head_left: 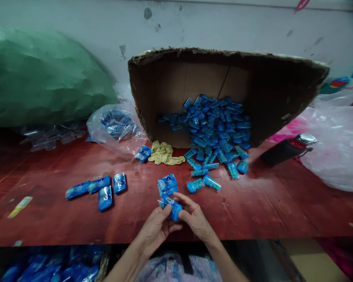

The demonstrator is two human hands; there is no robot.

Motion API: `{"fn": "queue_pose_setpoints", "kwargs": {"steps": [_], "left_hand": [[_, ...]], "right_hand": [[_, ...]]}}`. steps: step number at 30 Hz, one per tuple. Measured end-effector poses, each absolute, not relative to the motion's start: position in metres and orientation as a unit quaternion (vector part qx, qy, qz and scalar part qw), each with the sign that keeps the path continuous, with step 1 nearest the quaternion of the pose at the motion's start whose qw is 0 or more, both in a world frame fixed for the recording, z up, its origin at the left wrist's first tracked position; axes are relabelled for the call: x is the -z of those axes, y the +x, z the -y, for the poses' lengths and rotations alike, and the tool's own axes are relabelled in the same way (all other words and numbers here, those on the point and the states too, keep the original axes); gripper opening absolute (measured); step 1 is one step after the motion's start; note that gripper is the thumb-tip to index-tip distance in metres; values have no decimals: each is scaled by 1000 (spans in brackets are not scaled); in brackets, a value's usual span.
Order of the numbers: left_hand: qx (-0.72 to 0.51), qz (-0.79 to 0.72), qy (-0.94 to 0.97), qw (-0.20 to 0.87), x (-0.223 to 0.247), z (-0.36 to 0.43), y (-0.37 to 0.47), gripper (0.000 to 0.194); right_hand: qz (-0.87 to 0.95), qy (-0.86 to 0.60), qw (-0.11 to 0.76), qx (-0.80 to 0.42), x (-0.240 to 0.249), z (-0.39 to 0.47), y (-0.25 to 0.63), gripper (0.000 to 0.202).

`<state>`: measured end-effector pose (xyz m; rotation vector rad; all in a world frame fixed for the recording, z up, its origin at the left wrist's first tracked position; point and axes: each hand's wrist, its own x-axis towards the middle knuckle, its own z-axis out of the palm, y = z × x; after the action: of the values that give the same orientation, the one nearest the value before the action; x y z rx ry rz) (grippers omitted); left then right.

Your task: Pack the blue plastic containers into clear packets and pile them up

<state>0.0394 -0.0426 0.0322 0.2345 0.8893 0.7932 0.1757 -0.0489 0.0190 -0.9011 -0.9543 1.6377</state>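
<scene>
Near the table's front edge, my left hand (156,227) and my right hand (194,217) both grip one small blue packet (175,210), thumbs on its top side. Just beyond my fingers lie flat blue printed wrappers (168,182), partly overlapping. Two clear-ended blue packs with round teal pieces, one of them a pack (195,185), rest to the right of the wrappers. On the left, several filled blue packets (105,198) lie on the red table (55,211).
A cardboard box (285,105) on its side spills many blue packs (217,121). Around it are a yellow cloth (164,152), a plastic bag (117,125), a dark bottle (284,150), a green sack (44,78) and pink-white bags (338,145). Blue packets (53,266) sit below the table's edge.
</scene>
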Motion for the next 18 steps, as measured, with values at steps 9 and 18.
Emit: {"fn": "queue_pose_setpoints", "kwargs": {"steps": [9, 18], "left_hand": [[-395, -439, 133, 796, -41, 34, 35, 14], [-357, -377, 155, 840, -37, 31, 28, 17]], "right_hand": [[438, -493, 550, -512, -14, 54, 161, 19], [476, -502, 530, -490, -27, 60, 157, 35]]}}
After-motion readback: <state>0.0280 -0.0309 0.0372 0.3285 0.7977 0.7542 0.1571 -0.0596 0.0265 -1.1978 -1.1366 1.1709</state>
